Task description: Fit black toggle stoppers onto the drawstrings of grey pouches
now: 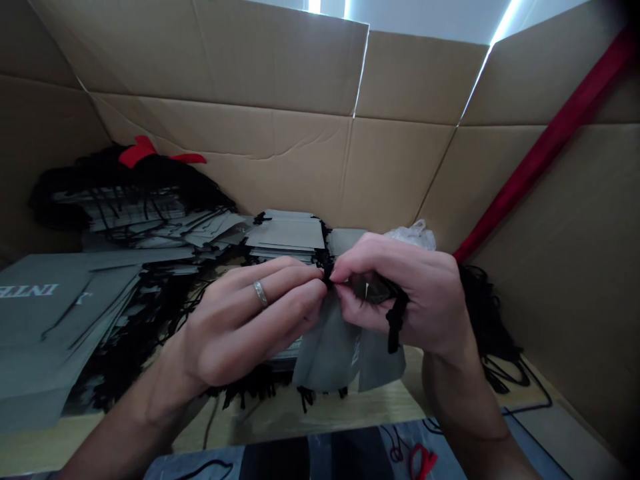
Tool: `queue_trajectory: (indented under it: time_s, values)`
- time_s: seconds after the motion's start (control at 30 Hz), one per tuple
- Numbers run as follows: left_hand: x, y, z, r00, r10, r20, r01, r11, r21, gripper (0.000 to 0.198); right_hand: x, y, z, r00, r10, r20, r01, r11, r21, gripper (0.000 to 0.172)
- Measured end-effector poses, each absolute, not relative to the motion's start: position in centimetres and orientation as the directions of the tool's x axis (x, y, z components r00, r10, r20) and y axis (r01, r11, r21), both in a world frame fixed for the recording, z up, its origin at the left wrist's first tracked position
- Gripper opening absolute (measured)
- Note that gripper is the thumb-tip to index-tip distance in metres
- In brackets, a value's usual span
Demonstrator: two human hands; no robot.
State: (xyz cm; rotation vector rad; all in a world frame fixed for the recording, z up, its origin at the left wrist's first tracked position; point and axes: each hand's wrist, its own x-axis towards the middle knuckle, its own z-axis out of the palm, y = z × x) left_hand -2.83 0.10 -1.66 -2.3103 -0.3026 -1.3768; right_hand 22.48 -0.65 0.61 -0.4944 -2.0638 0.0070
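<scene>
My left hand (265, 313), with a ring on one finger, pinches a black cord (328, 265) in front of me. The fingertips of my right hand (400, 287) close on the same cord from the other side, almost touching the left ones. A further knotted piece of black cord (395, 323) hangs from my right palm. Below my fingers hangs a grey paper bag (325, 350) with faint white print, partly covered by my hands. Just behind lies a stack of flat grey bags (285, 233) with black cord ends along its sides.
To the left are a larger pile of grey bags (30, 333) with white lettering and a heap of black cords (165, 173) with red strips. Cardboard walls (280, 133) enclose the table (350, 413). More black cord (485, 313) and clear plastic (417, 235) lie right.
</scene>
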Motion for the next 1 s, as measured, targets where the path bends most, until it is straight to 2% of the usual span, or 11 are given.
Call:
queue_trajectory:
  time_s: [0.1,0.27,0.4,0.5,0.57,0.67,0.77,0.87,1.0]
  values:
    - [-1.9,0.1,-1.3,0.384,0.084,0.920,0.402,-0.912,-0.084,0.016,22.5,-0.5,0.5,-0.391,0.384,0.837,0.289,0.914,-0.285,0.023]
    - [-0.8,0.3,-1.0,0.250,0.196,0.948,0.276,-0.953,0.124,0.017,22.1,-0.4,0.1,-0.318,0.415,0.853,0.217,0.907,-0.360,0.024]
    - [-0.5,0.8,-1.0,0.212,0.244,0.946,0.176,-0.962,0.209,0.018,21.5,-0.7,0.4,-0.263,0.506,0.822,0.216,0.861,-0.461,0.020]
    - [-0.7,1.1,-0.9,0.232,0.235,0.944,0.177,-0.964,0.197,0.017,21.5,-0.7,0.5,-0.263,0.536,0.802,0.248,0.841,-0.481,0.019]
    - [-1.0,1.2,-1.0,0.301,0.192,0.934,0.250,-0.961,0.116,0.020,21.8,-0.6,0.4,-0.317,0.464,0.827,0.283,0.879,-0.384,0.020]
    - [-1.7,1.3,-1.4,0.427,0.068,0.902,0.326,-0.942,-0.083,0.020,22.2,-0.6,0.2,-0.440,0.308,0.843,0.323,0.931,-0.172,0.020]
    - [-2.2,1.0,-2.0,0.459,0.017,0.888,0.391,-0.902,-0.185,0.020,22.3,-0.6,-0.1,-0.494,0.257,0.830,0.385,0.921,-0.056,0.020]
    - [-2.2,0.7,-2.1,0.453,0.002,0.892,0.411,-0.888,-0.207,0.020,22.1,-0.7,-0.1,-0.458,0.261,0.850,0.408,0.911,-0.060,0.020]
    - [-1.7,0.7,-1.6,0.385,0.015,0.923,0.383,-0.912,-0.145,0.016,21.7,-0.6,0.0,-0.360,0.328,0.873,0.357,0.913,-0.196,0.022]
